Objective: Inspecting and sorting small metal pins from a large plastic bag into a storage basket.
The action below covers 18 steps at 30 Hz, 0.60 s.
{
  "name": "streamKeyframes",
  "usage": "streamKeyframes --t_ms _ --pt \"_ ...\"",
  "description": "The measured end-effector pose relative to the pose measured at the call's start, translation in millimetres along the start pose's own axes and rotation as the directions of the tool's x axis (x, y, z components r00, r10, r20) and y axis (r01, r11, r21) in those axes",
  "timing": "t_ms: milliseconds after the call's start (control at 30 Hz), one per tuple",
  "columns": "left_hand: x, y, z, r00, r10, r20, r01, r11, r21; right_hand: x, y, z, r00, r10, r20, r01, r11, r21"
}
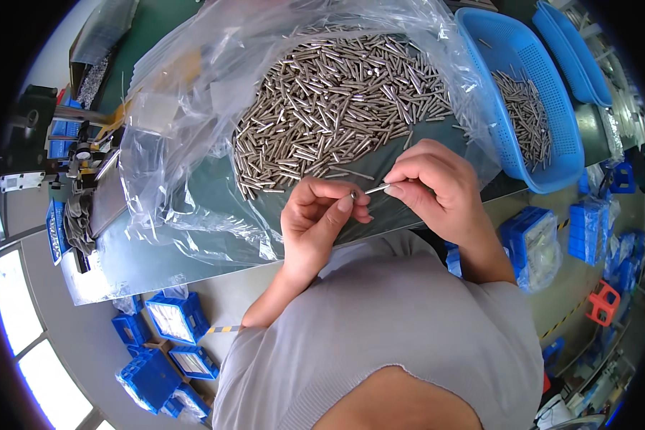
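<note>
A big heap of slim metal pins (337,100) lies on a clear plastic sheet (186,165) in front of me. At the heap's near edge, my left hand (312,222) pinches a small round-ended metal piece (352,195) between thumb and forefinger; most of it is hidden by the fingers. My right hand (441,190) is closed on a thin, light metal pin (376,189) held between thumb and fingertips. This pin points left toward the piece in my left hand, and I cannot tell whether the two touch.
To the right, a blue perforated basket (562,158) holds more pins, with another blue basket (577,57) beyond it. The dark green table (222,251) ends close to my body. Blue crates (175,315) and a red stool (603,302) stand on the floor. Equipment (82,154) stands at the left.
</note>
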State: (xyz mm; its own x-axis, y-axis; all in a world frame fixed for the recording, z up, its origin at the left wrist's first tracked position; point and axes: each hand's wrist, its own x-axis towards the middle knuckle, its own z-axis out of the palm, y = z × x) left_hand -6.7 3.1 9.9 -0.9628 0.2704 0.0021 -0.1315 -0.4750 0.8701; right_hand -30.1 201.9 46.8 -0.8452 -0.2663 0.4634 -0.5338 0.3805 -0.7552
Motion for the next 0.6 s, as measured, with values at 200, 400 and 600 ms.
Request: streamKeyframes --t_ms 200,400,600 --pt "-1 1 1 1.0 -0.016 -0.006 0.016 1.0 0.005 1 1 9 1.0 -0.012 0.026 0.011 0.999 0.043" --pt "-3 -2 -4 0.999 -0.011 0.05 0.01 1.0 0.023 1 5 18 0.988 0.045 0.149 -0.067 0.987 0.149" --pt "-3 -1 -5 0.997 -0.026 0.078 0.021 0.998 0.064 -1 6 19 0.956 0.168 0.24 -0.227 0.943 0.242"
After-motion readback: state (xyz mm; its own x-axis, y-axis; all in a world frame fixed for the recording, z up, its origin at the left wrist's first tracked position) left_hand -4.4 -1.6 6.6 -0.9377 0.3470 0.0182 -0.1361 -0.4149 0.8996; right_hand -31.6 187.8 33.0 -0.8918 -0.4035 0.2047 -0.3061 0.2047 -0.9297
